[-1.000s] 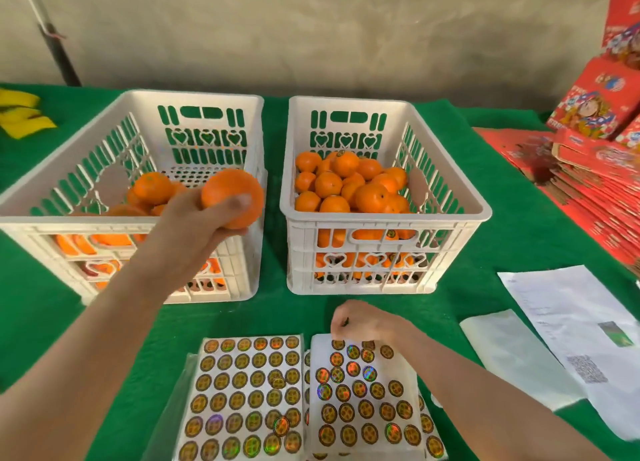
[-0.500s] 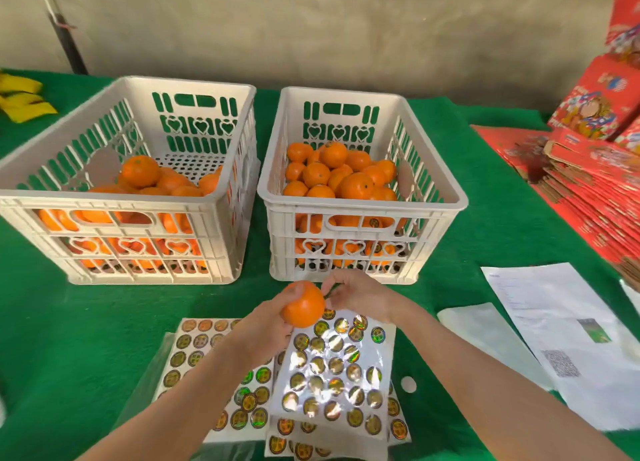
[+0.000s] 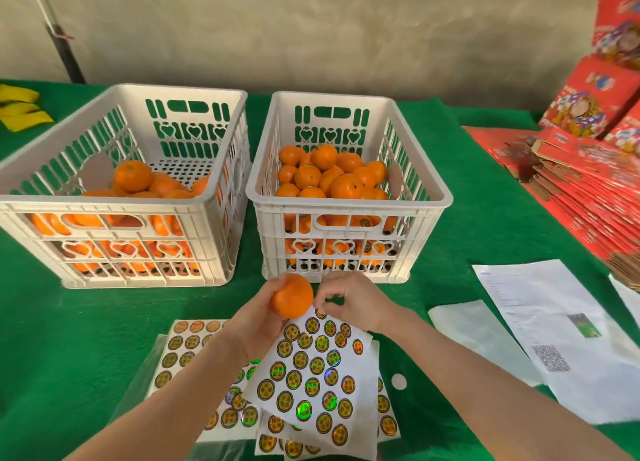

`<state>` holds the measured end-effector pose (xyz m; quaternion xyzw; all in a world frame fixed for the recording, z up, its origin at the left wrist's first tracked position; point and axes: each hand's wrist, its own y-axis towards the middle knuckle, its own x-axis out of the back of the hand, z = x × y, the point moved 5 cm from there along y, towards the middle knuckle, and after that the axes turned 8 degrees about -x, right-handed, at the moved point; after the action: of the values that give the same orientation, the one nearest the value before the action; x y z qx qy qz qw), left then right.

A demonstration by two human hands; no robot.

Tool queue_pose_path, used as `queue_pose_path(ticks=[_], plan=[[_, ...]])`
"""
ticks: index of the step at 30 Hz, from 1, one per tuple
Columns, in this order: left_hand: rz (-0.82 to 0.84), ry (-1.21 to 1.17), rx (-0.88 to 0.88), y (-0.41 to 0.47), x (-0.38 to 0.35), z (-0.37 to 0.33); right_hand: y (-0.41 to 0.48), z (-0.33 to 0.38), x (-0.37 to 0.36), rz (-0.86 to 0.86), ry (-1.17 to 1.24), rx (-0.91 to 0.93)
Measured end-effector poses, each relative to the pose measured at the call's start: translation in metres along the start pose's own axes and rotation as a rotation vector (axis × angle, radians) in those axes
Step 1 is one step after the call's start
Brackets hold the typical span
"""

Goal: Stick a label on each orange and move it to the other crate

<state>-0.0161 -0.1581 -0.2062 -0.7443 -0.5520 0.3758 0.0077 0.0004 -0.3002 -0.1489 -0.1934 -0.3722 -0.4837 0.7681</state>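
Left hand (image 3: 256, 325) grips an orange (image 3: 292, 296) above the label sheet (image 3: 311, 374), right hand (image 3: 349, 301) just beside it with thumb and forefinger pinched together, contents not discernible.

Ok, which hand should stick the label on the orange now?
Right, probably. The right hand has its fingertips pinched together right beside the orange, just above the label sheet, while the left hand is occupied gripping the orange.
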Motion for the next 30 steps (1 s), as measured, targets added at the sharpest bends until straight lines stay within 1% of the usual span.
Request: queue_pose_path(ticks=[5,11,13,15,16,18,19,21,23,24,26,28,30], plan=[[-0.023,-0.034,0.005,0.002,0.006,-0.001,-0.003,0.002,-0.002,0.006,-0.111,0.054],[-0.025,-0.009,0.004,0.007,0.011,0.000,-0.004,0.011,-0.002,-0.043,-0.171,0.137],[-0.036,0.016,0.007,0.009,0.016,-0.001,-0.003,0.008,0.000,-0.034,-0.081,0.080],[-0.023,0.045,0.017,0.008,0.020,-0.003,-0.001,0.001,0.007,-0.075,0.108,-0.070],[-0.014,0.083,0.010,0.008,0.021,-0.002,0.000,-0.003,0.011,-0.121,0.197,-0.157],[-0.035,0.253,-0.060,0.009,0.028,-0.003,0.000,-0.009,0.015,-0.225,0.327,-0.287],[-0.064,0.310,-0.097,0.007,0.028,-0.005,0.000,-0.009,0.014,-0.241,0.378,-0.320],[-0.113,0.364,-0.084,0.004,0.029,-0.008,-0.003,-0.003,0.006,-0.169,0.453,-0.327],[-0.137,0.440,-0.092,0.001,0.027,-0.014,-0.005,0.008,-0.007,-0.058,0.440,-0.275],[-0.118,0.459,-0.105,0.000,0.024,-0.017,-0.006,0.015,-0.013,-0.034,0.412,-0.244],[-0.049,0.419,-0.117,-0.004,0.016,-0.021,-0.003,0.026,-0.018,-0.073,0.364,-0.206],[0.005,0.232,-0.079,-0.010,0.008,-0.025,0.001,0.035,-0.013,-0.144,0.347,-0.190],[0.052,0.083,-0.068,-0.015,0.002,-0.034,0.003,0.043,-0.007,-0.145,0.305,-0.160]])
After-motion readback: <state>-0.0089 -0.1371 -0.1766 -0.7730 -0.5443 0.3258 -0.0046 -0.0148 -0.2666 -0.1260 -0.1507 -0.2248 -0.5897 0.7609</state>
